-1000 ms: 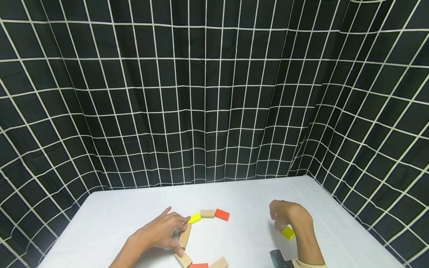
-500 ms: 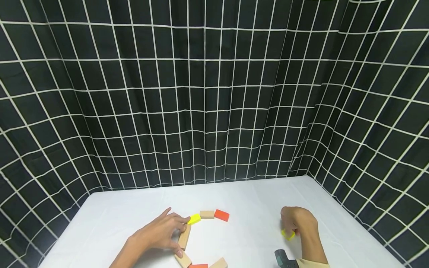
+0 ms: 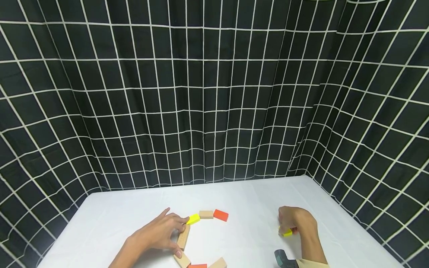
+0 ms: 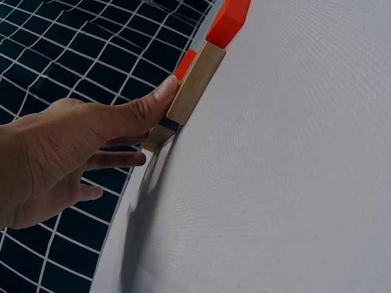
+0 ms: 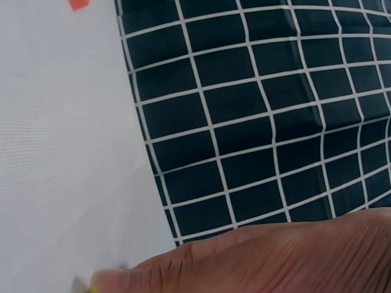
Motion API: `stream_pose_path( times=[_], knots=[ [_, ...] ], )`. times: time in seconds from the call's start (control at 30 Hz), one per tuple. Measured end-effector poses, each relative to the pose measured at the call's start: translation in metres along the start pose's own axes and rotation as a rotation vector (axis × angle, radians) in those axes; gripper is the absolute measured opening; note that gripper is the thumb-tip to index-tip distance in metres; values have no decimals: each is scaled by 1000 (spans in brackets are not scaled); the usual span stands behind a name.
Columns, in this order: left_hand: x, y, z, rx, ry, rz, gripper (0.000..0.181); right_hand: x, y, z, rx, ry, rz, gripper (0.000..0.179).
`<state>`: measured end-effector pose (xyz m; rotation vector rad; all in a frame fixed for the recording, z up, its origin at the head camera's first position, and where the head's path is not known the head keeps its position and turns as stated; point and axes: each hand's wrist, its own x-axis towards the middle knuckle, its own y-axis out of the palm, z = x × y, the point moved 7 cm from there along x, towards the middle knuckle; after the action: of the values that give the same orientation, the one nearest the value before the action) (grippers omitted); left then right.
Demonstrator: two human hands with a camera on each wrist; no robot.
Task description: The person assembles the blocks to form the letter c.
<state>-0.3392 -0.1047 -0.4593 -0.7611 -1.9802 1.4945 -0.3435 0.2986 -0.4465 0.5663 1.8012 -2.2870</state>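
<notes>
Several flat rectangular blocks form a curved row on the table. My left hand [image 3: 155,232] lies along its left side: the thumb rests on a plain wooden block [image 3: 182,259], and a fingertip touches the yellow block [image 3: 194,219] in the row. Between them lies another wooden block [image 3: 183,238], partly under the fingers. In the left wrist view the thumb presses against the edge of a wooden block [image 4: 197,82]. Off to the right, my right hand [image 3: 297,219] pinches a separate yellow block [image 3: 287,233] at the tabletop, mostly covered by the fingers.
Further along the row come a wooden block [image 3: 206,214] and an orange-red block [image 3: 221,215]; at the near end are another orange-red block [image 3: 197,266] and a wooden block [image 3: 218,263]. A black curtain [image 3: 204,111] with white grid lines surrounds the white table [image 3: 248,208].
My right hand has moved right and down onto the separate yellow block and now pinches it, shifting it slightly left. My left hand has stayed at the row.
</notes>
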Motion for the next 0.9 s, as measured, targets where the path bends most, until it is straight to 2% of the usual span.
stream_pose_path(
  times=[0.1,0.33,0.6,0.9],
  knots=[
    [0,1,0,3,-2,3,66,-1,0,4,-18,-20,7,25],
    [-1,0,1,10,-2,-1,68,-8,-4,10,28,-21,13,34],
    [1,0,1,2,-9,3,67,-21,-19,32,3,-189,-14,40],
    [0,-1,-2,-1,1,-1,67,-37,-24,62,34,-265,-32,41]
  ],
)
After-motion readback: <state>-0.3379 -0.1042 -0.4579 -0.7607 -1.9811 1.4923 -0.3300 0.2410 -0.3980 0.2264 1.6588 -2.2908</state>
